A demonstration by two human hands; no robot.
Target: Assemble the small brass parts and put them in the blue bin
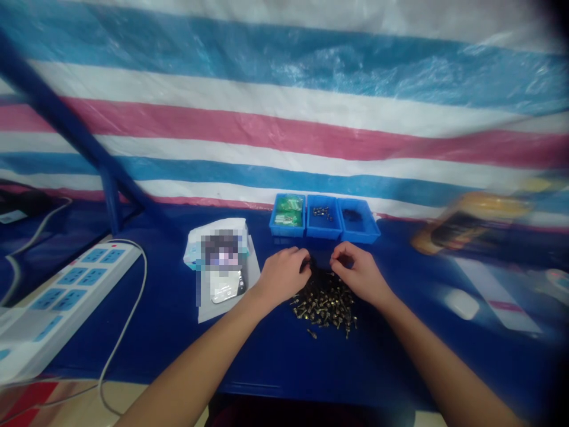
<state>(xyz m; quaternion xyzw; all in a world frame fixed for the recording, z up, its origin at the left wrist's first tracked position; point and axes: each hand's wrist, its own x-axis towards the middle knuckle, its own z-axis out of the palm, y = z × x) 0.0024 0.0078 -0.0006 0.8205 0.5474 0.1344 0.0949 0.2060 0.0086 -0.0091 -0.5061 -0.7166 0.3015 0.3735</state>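
A heap of small brass-coloured and dark metal parts [329, 305], looking like little screws or pins, lies on the blue table between my hands. My left hand [284, 274] is at the heap's upper left, its fingers curled and pinched near a dark clump. On the opposite side, my right hand [359, 274] pinches thumb and forefinger together just above the heap. Anything between the fingertips of either hand is too small to make out. A few loose parts lie at the heap's near edge.
Three blue bins stand behind the heap: one with green packets [288, 210], one with small metal pieces [322, 212], one with dark bits [353, 214]. A phone [229, 287] lies left, a white power strip [66, 296] farther left. A white mouse-like object [462, 304] is right.
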